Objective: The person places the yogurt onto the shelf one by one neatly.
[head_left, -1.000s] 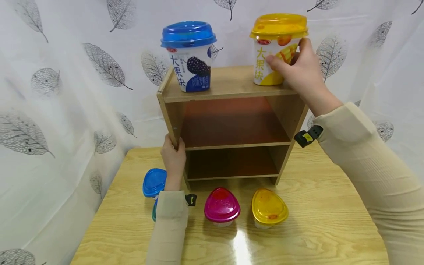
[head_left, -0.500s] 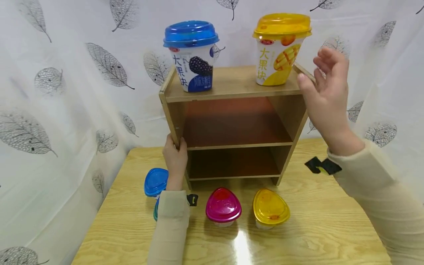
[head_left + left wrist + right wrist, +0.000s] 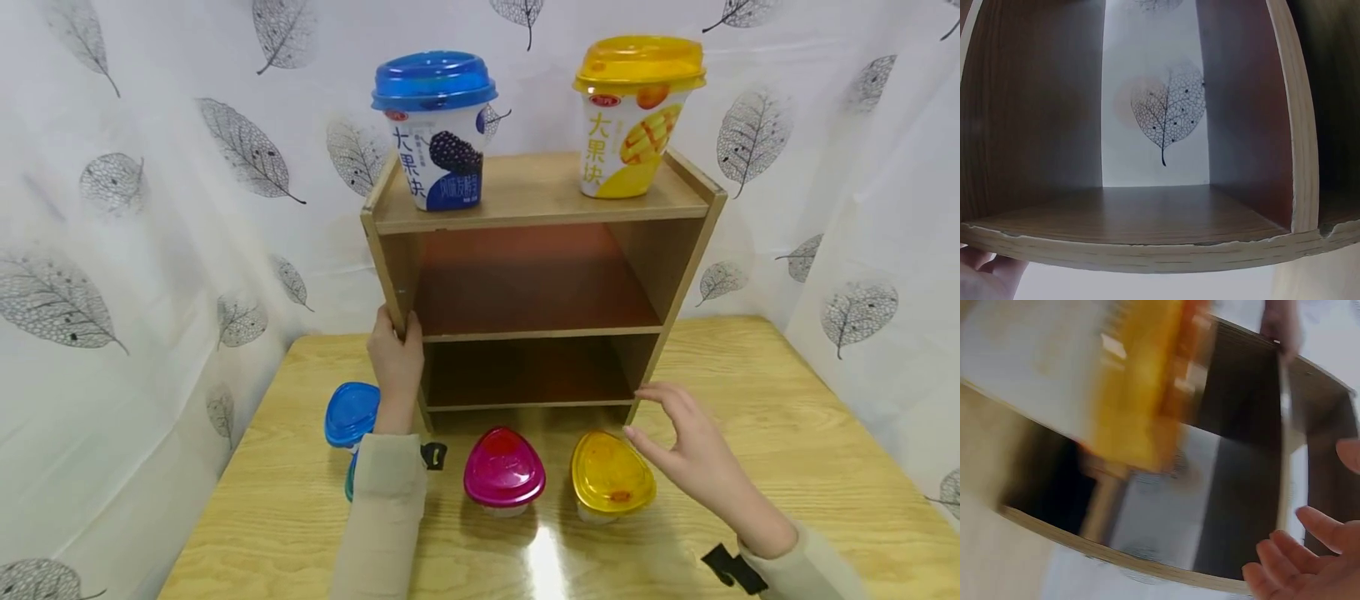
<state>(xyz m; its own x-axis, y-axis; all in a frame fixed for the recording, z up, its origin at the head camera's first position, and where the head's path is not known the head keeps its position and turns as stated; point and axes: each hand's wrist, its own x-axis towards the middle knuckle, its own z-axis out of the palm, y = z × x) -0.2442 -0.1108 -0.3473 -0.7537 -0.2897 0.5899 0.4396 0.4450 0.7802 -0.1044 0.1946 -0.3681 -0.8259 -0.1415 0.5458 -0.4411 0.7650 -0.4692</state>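
Note:
On top of a small wooden shelf stand two yogurt cups, a blue-lidded one at the left and a yellow-lidded one at the right. My left hand grips the front edge of the shelf's left side panel. Just right of a second yellow-lidded cup on the table, my right hand holds nothing, thumb and fingers spread apart. A magenta-lidded cup is to the left of that cup. In the right wrist view, the right hand shows beside a blurred yellow cup.
Left of my left forearm, a blue-lidded cup stands on the wooden table. A teal-lidded cup is mostly hidden by that forearm. Behind the shelf hangs a white curtain with leaf prints.
My right hand let go of the yellow-lidded cup on the shelf top, then came down beside the yellow-lidded cup on the table. My left hand stayed on the side panel.

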